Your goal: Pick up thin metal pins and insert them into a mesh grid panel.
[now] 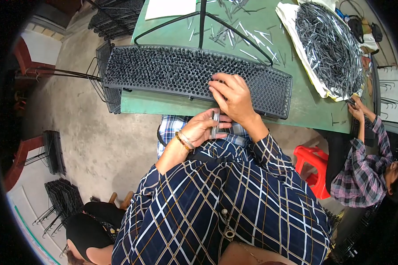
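A long black perforated rack (163, 70), packed with short metal pins, lies across the near edge of a green table (314, 110). My right hand (234, 97) rests on the rack's right part, fingers curled on the pin tops. My left hand (203, 127) sits just below the table edge, over my lap, gripping a small bundle of metal pins (215, 123). The two hands almost touch. A beaded bracelet circles my left wrist.
A big heap of loose pins (329, 48) lies on white cloth at the table's right, with scattered pins (234, 26) behind the rack. Another person in a plaid shirt (362, 172) works at the right beside a red stool (311, 170). Stacked black racks (64, 198) stand on the floor at left.
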Demonstrator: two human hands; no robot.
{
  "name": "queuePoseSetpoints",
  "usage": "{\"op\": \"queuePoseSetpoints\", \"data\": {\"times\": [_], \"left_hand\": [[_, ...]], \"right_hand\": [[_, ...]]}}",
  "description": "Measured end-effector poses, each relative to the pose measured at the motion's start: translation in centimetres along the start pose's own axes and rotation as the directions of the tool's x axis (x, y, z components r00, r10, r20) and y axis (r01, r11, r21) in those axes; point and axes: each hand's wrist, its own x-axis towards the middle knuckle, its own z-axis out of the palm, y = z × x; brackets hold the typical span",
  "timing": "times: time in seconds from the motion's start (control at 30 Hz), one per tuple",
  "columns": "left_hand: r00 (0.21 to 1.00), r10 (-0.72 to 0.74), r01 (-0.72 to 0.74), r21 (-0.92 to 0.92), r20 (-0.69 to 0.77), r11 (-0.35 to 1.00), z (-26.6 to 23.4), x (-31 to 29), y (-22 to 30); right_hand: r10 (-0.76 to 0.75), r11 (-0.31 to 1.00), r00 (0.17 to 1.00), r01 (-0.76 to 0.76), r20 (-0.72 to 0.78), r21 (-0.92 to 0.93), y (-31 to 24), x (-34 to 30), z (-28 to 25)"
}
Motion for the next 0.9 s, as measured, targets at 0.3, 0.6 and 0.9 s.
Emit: {"op": "queuePoseSetpoints", "data": {"times": [0.3,0.6,0.9], "left_hand": [[0.993,0.113,-0.113,-0.005,0.038,0.994,0.4,-0.3,0.6],[0.99,0.09,-0.093,0.026,0.104,0.995,0.2,0.1,0.4],[0.998,0.002,0.0,-0.03,0.068,1.0,-0.5,0.5,-0.7]], "right_hand": [[0.194,0.971,0.98,-0.197,0.037,0.137,-1.2,-0.5,-2.1],[0.672,0.433,0.637,-0.752,0.379,0.496,-2.0,-0.5,-3.5],[0.414,0.844,0.91,-0.399,0.04,0.359,-1.4,0.8,0.5]]}}
